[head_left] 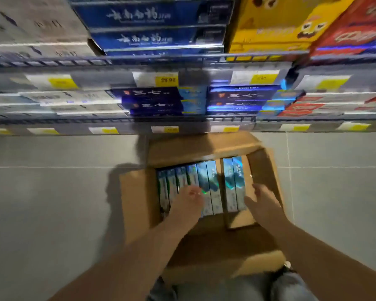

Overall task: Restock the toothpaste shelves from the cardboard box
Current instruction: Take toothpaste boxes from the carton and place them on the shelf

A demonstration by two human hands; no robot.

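In the cardboard box, the left hand lies on the toothpaste cartons, its fingers too blurred to tell. The right hand, fingers spread, is at the box's right wall.

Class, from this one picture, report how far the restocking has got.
Done: the cardboard box stands open, and a gap among its teal cartons suggests some are out. In hand: the left hand lies on the cartons, grip blurred; the right hand reaches in beside them, fingers spread. Left: about eight cartons to move to the shelves.
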